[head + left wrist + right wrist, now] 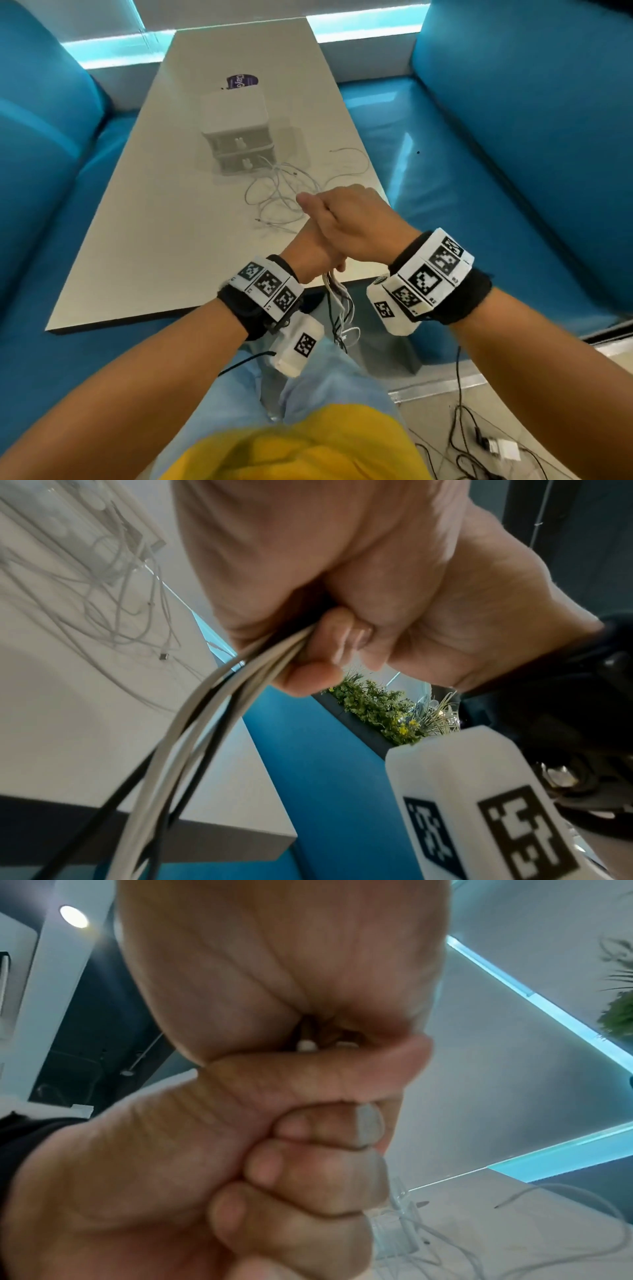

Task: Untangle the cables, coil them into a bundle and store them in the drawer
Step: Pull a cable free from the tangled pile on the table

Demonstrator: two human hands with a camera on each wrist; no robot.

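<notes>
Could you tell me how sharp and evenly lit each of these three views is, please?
Head view: mostly sharp, edges bowed, glare on the blue seat. Left wrist view: held cables sharp, table cables soft. Right wrist view: right hand blurred, ceiling light blown out.

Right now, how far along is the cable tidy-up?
Done: some strands are gathered; the left hand grips a bunch of grey and black cables, the right hand clasped over it. In hand: bundling those. Left: white cables lie tangled on the table; both drawers look closed.

White and black cables (337, 301) dangling bunched; white tangle (284, 195) before closed drawers (239, 150).
</notes>
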